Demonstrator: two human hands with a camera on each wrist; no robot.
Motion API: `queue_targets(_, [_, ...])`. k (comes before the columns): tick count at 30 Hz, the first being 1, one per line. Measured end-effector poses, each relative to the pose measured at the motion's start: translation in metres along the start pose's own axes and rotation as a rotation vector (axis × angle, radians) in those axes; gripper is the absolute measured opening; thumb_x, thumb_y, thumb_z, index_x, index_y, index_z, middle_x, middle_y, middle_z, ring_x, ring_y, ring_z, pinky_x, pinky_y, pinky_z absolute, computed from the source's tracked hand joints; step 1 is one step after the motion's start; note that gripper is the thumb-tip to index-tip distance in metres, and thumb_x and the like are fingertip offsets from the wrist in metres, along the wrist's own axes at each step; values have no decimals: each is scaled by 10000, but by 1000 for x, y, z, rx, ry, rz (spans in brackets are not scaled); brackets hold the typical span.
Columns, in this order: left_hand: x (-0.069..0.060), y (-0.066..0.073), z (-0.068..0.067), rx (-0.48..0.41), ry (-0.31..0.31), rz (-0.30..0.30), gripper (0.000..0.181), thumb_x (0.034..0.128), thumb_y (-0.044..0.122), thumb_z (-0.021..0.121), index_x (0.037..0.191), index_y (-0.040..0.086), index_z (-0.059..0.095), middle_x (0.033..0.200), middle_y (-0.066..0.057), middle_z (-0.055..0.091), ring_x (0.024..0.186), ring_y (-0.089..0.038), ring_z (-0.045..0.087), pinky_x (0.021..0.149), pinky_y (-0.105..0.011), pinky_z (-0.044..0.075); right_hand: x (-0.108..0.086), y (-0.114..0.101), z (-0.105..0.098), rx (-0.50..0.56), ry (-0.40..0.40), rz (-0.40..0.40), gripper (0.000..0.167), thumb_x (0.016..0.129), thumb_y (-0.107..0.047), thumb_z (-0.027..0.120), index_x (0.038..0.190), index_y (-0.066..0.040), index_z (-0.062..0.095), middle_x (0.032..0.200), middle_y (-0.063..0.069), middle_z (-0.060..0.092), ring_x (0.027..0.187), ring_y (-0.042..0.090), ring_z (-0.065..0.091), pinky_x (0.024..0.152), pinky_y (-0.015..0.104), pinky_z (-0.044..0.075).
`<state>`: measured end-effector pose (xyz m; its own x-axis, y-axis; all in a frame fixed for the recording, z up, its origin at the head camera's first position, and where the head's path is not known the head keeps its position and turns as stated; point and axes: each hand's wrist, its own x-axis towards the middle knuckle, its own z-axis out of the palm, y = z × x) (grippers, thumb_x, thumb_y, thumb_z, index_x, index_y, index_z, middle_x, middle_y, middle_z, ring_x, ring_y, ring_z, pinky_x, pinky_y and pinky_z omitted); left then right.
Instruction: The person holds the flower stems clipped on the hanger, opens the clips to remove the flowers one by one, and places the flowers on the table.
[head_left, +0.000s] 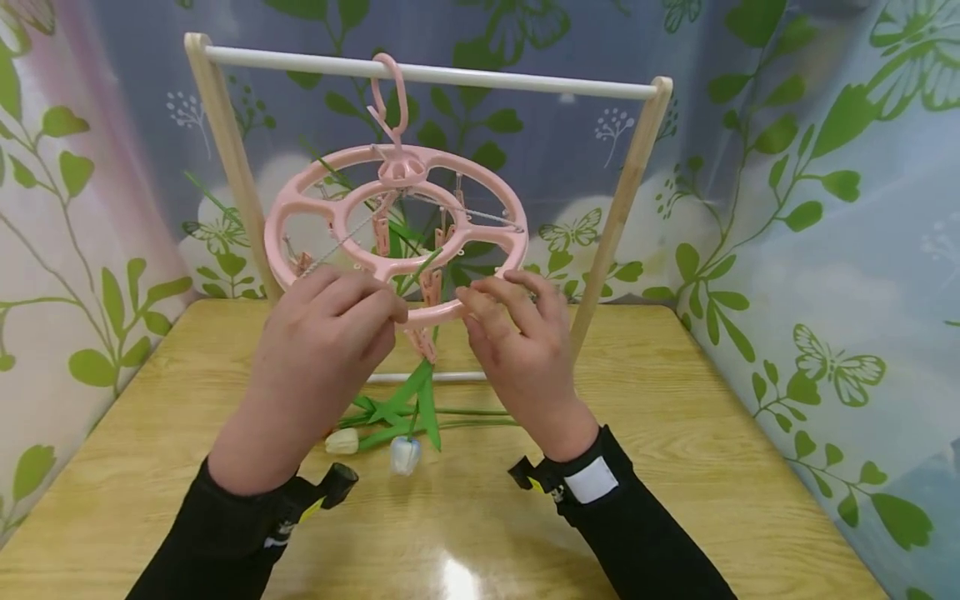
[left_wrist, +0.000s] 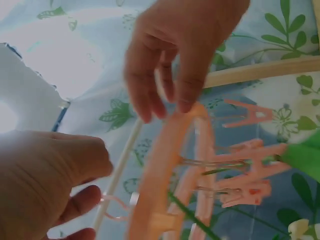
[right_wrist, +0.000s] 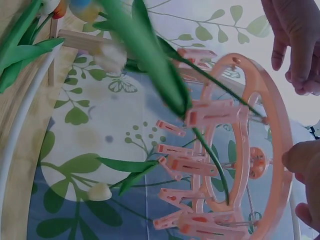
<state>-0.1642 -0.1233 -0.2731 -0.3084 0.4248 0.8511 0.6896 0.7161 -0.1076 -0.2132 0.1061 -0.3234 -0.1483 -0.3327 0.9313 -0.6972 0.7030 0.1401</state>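
A round pink clip hanger (head_left: 405, 267) hangs by its hook from a white bar. My left hand (head_left: 322, 350) is near its front rim, fingers loosely curled; in the left wrist view a gap shows between this hand (left_wrist: 60, 170) and the rim (left_wrist: 160, 170). On the right part of the rim, my right hand (head_left: 521, 350) touches with its fingertips, fingers bent and relaxed. Pink pegs (right_wrist: 215, 112) dangle below the ring. Several artificial tulips are clipped there, including a pale blue-white one (head_left: 405, 456) pointing down.
The bar (head_left: 517, 81) belongs to a rack with wooden legs (head_left: 626, 196) on a wood-grain table (head_left: 675, 467). More tulips lie under the hanger, one with a cream head (head_left: 342, 442). Leaf-patterned curtains (head_left: 817, 208) surround the table.
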Motion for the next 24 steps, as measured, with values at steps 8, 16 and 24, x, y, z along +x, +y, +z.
queue_targets(8, [-5, 12, -15, -3, -176, -128, 131, 855, -6, 753, 907, 113, 734, 867, -29, 704, 730, -234, 587, 618, -354, 486, -6, 1, 6, -32, -91, 24, 228, 958, -134, 712, 1180, -182, 733, 1184, 27, 702, 1218, 352, 535, 1038, 521, 412])
queue_targets(16, [-11, 15, -7, 41, -956, -359, 318, 928, 431, 740, 758, 187, 628, 567, 30, 496, 488, -115, 478, 505, -277, 335, -5, 0, 8, -41, -57, 20, 130, 955, -133, 718, 1082, -149, 741, 1147, 39, 712, 1171, 366, 556, 996, 515, 427])
queue_targets(24, [-16, 7, 27, 51, -908, -425, 487, 982, 444, 667, 621, 143, 539, 489, 28, 383, 407, -147, 443, 459, -269, 263, -6, 2, 11, -58, -5, 31, 137, 943, -117, 735, 1076, -107, 702, 1159, 39, 735, 1140, 374, 587, 971, 509, 439])
